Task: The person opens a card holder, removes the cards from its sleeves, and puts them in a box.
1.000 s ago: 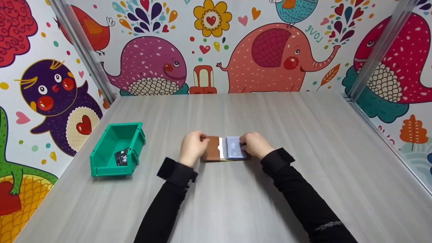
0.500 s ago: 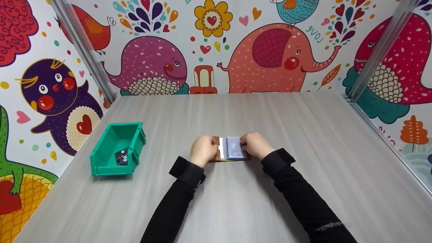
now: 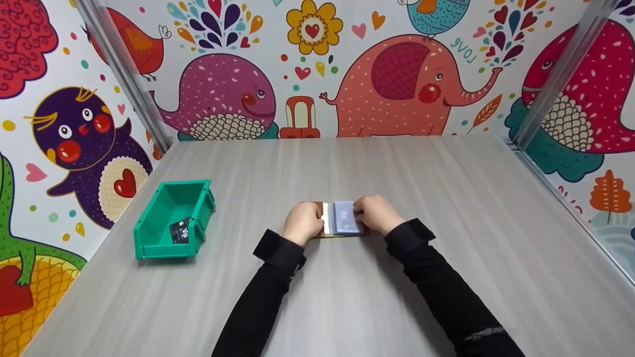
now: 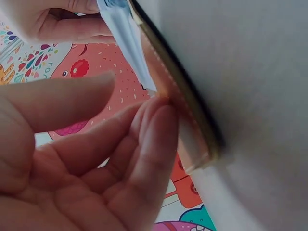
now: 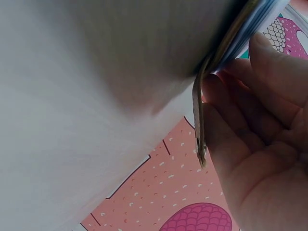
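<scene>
A brown card holder [image 3: 320, 235] lies spread on the table, with clear plastic sleeves [image 3: 346, 218] on its right half and a white strip [image 3: 325, 218] beside them. My left hand [image 3: 302, 221] covers most of the left flap. In the left wrist view its fingertips [image 4: 161, 115] press the inner face of the brown cover [image 4: 195, 144], while the thumb [image 4: 96, 91] stands apart. At the right edge, my right hand [image 3: 378, 213] holds the sleeves. Seen from the right wrist, the thumb [image 5: 262, 42] meets the sleeve edges and the cover [image 5: 198, 115] bends away beneath the fingers.
On the left of the grey table [image 3: 421, 168] stands a green bin [image 3: 166, 251] with a black card [image 3: 179, 231] in it. Cartoon-printed walls [image 3: 307, 74] and metal posts [image 3: 121, 74] bound the back and sides.
My left hand has slid right across the brown flap, up to the white strip. The right hand and the card holder stay in place.
</scene>
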Motion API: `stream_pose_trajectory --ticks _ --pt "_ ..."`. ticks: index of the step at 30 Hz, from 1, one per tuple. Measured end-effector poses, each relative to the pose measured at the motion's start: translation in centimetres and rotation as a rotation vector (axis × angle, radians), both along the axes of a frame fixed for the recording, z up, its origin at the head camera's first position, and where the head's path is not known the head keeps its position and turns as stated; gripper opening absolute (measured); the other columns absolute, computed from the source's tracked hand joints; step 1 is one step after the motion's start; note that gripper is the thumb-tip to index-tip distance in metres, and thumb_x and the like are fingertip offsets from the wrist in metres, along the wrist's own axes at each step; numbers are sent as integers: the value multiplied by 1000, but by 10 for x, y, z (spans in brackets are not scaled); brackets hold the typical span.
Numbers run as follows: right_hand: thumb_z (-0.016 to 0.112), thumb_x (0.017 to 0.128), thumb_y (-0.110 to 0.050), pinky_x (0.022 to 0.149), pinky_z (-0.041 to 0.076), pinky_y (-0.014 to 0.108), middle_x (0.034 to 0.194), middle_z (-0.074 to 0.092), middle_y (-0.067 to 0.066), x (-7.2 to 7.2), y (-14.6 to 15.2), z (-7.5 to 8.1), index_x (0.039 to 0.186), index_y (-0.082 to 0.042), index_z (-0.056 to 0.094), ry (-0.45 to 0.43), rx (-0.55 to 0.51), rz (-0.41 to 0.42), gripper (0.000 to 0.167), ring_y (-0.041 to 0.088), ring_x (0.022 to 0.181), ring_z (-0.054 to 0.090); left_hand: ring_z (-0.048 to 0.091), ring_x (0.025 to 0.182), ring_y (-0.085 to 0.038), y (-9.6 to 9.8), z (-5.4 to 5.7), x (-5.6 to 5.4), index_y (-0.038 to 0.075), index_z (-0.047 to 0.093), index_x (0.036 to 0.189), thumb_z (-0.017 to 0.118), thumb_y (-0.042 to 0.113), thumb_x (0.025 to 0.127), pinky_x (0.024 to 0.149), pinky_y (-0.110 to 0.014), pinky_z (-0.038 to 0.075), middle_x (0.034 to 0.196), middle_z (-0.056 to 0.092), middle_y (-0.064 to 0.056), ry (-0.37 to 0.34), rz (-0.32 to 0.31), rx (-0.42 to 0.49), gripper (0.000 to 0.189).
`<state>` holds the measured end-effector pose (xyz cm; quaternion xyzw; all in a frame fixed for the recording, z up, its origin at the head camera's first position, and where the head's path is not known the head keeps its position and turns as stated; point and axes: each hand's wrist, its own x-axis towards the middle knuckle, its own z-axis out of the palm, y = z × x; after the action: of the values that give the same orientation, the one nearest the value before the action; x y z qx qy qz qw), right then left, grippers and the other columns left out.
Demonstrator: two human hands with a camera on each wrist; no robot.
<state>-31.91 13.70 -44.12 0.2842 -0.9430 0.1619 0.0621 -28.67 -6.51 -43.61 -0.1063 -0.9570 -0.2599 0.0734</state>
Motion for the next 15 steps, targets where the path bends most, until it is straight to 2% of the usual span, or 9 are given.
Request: stream_pose_trajectory --ticks 4,10,15 --pt "75 77 5 78 53 43 91 71 13 0 1 -1 80 1 70 10 -3 4 7 30 83 66 40 58 -18 0 -1 -1 13 44 51 67 0 76 58 -35 41 58 44 2 -4 1 -12 37" --pt "76 76 5 73 52 40 86 70 11 0 2 -1 71 -1 64 14 -11 18 15 28 79 65 28 57 -17 0 -2 -3 16 28 49 64 -4 73 54 -30 25 54 26 5 12 -10 -1 47" --pt "76 77 4 75 53 41 90 71 12 1 2 0 73 -1 65 12 -9 25 13 29 83 67 27 56 -17 0 -3 -3 17 27 48 62 -6 71 53 -29 23 52 24 6 27 -12 -2 47"
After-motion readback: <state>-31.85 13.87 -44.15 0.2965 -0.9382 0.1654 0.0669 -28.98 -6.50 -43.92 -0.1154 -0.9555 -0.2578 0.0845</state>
